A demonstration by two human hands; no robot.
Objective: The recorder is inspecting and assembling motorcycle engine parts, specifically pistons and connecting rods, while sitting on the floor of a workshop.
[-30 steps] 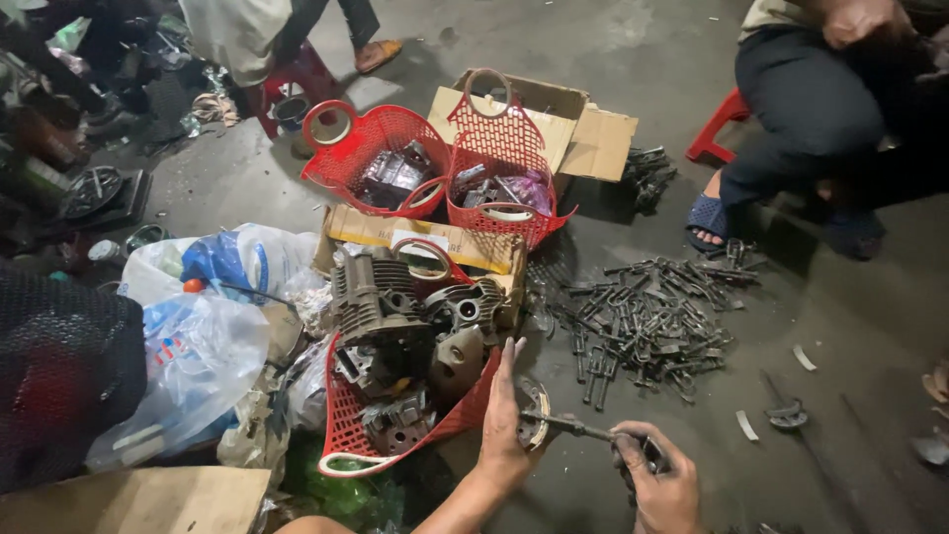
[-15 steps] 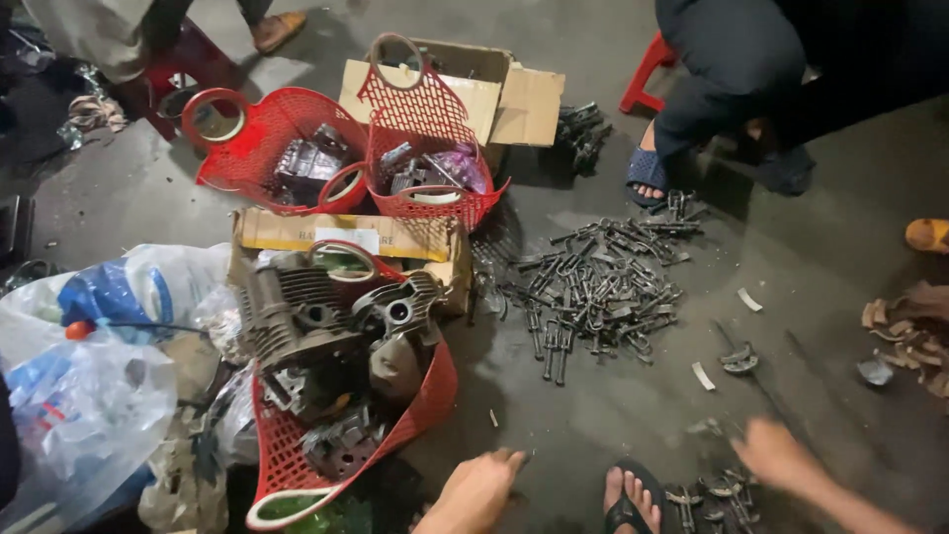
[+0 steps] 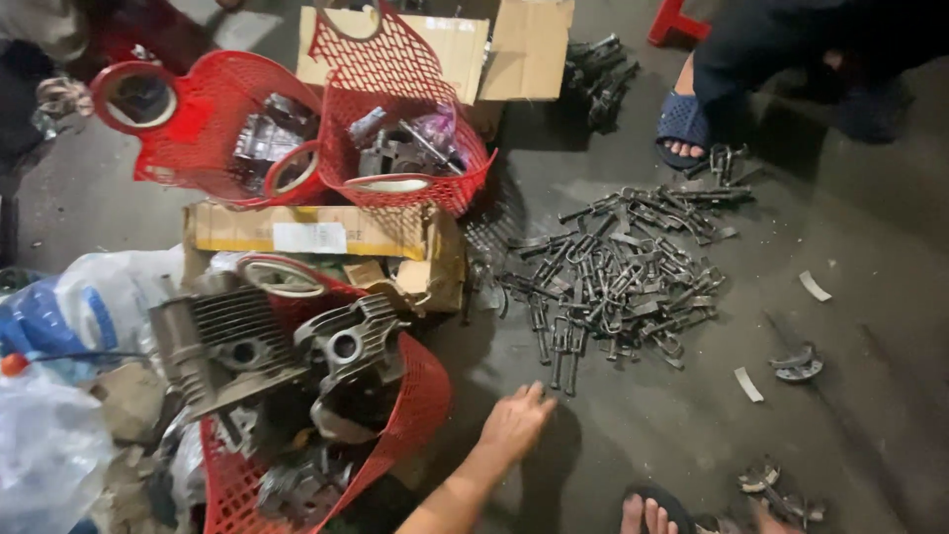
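Note:
My left hand (image 3: pixel 514 425) rests on the grey concrete floor with its fingers spread and nothing in it. It lies just right of a red mesh basket (image 3: pixel 420 405) loaded with finned engine cylinders (image 3: pixel 232 341) and other greasy engine parts. A pile of several dark metal levers and forks (image 3: pixel 618 272) is spread on the floor a little beyond the fingertips. My right hand is out of view. My bare toes in a sandal (image 3: pixel 647 512) show at the bottom edge.
Two more red baskets (image 3: pixel 203 94) (image 3: pixel 420 193) of parts stand at the back by flattened cardboard boxes (image 3: pixel 316 229). Plastic bags (image 3: pixel 69 316) lie at left. Another person's foot in a blue sandal (image 3: pixel 682 124) and a red stool (image 3: pixel 677 20) are at the back right. Loose small parts (image 3: pixel 796 364) dot the floor.
The view has swung right and closer. My right hand, which held a metal part a second ago, has left the frame. My left hand has moved from the basket's rim to the floor.

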